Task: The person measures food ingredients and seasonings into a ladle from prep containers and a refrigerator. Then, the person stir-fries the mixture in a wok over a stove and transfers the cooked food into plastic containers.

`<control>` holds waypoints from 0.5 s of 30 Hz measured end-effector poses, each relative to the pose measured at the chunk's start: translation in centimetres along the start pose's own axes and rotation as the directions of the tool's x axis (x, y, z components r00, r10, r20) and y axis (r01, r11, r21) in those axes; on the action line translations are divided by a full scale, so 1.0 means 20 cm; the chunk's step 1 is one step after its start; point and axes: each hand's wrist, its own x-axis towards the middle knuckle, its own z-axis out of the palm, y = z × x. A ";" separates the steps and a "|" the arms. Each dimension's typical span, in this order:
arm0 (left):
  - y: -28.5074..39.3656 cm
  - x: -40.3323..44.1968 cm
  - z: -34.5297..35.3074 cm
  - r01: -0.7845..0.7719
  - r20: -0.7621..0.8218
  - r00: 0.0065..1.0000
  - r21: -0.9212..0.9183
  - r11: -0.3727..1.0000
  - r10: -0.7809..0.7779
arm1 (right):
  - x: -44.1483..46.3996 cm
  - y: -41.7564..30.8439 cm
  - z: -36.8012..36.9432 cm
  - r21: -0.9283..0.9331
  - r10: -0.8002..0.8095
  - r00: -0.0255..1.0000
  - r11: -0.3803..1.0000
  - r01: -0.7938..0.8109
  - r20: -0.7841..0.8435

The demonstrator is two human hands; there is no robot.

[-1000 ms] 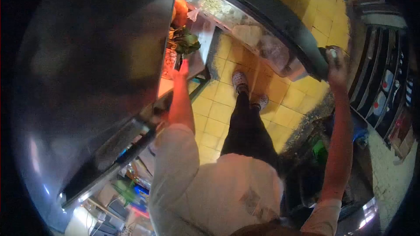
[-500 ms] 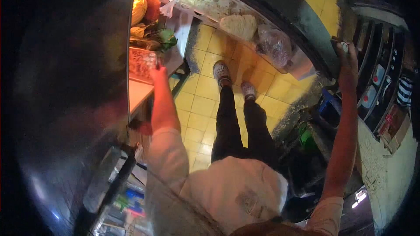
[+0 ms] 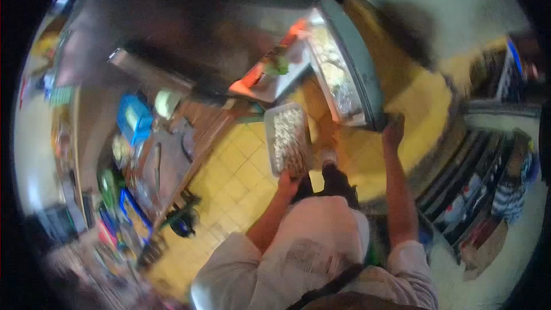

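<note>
Translucent container (image 3: 268, 138) came out, pale-filled.

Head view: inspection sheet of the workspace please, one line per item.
Surface: wooden table, crowded toward the left of the view.
Job's things: plastic container of small pale pieces, lifted over the floor; fridge door open.
Clutter: blue basket and knife-like tool on the table; other items too blurred to name.
Hands: left hand grips the container's near end; right hand at the door's edge, grip too blurred to tell.
Cables: nothing seen.
Surroundings: yellow tiled floor; dark slatted rack at right, with striped cloth.
</note>
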 end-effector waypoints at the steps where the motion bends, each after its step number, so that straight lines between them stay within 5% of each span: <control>1: 0.15 -0.21 0.00 0.191 -0.045 0.979 -0.105 0.976 -0.197 | -0.12 -0.07 0.13 0.003 -0.025 0.986 1.000 0.026 -0.165; 2: 0.45 -0.42 0.08 0.290 -0.208 0.895 -0.399 0.870 -0.394 | -0.22 -0.27 0.06 0.370 0.101 0.990 0.927 -0.057 -0.099; 3: 0.67 -0.64 0.08 0.291 -0.262 0.754 -0.689 0.664 -0.602 | -0.36 -0.32 0.14 0.487 0.066 0.998 0.871 -0.066 0.019; 4: 0.33 -0.74 -0.23 0.281 -0.297 0.815 -0.550 0.787 -0.498 | -0.42 -0.66 -0.09 0.781 0.260 0.941 0.532 -0.327 0.217; 6: -0.02 -0.97 -0.67 0.207 -0.384 0.845 -0.408 0.889 -0.373 | -0.69 -0.87 0.03 0.905 0.147 0.963 0.334 -0.263 0.226; 7: -0.08 -0.93 -0.44 0.179 -0.454 0.809 -0.414 0.892 -0.373 | -0.52 -0.71 0.08 0.854 0.054 0.974 0.472 -0.218 0.219; 8: -0.33 -1.13 -0.62 0.152 -0.638 0.709 -0.278 0.949 -0.300 | -0.73 -0.83 -0.07 0.787 -0.040 0.985 0.607 -0.108 0.166; 9: 0.27 -1.33 -0.20 -0.154 -0.609 0.739 -0.568 0.809 -0.287 | -0.74 -0.74 0.03 0.697 -0.136 0.931 0.701 -0.151 0.338; 10: 0.32 -1.27 0.00 -0.158 -0.670 0.676 -0.538 0.828 -0.307 | -0.60 -0.66 0.13 0.584 -0.199 0.843 0.797 -0.157 0.499; 11: 0.29 -1.26 0.04 -0.142 -0.704 0.626 -0.525 0.839 -0.335 | -0.65 -0.75 0.06 0.704 -0.313 0.818 0.694 -0.149 0.483; 13: -0.15 -1.16 -0.06 -0.218 -0.760 0.591 -0.472 0.854 -0.269 | -0.66 -0.77 0.43 0.722 -0.515 0.536 0.620 -0.306 0.669; 14: -0.17 -1.24 -0.15 -0.217 -0.793 0.569 -0.400 0.891 -0.218 | -0.72 -1.02 0.23 0.712 -0.535 0.502 0.645 -0.277 0.680; 15: -0.04 -1.30 -0.12 -0.212 -0.791 0.550 -0.441 0.872 -0.267 | -0.73 -1.26 -0.06 0.542 -0.498 0.223 0.807 -0.236 0.838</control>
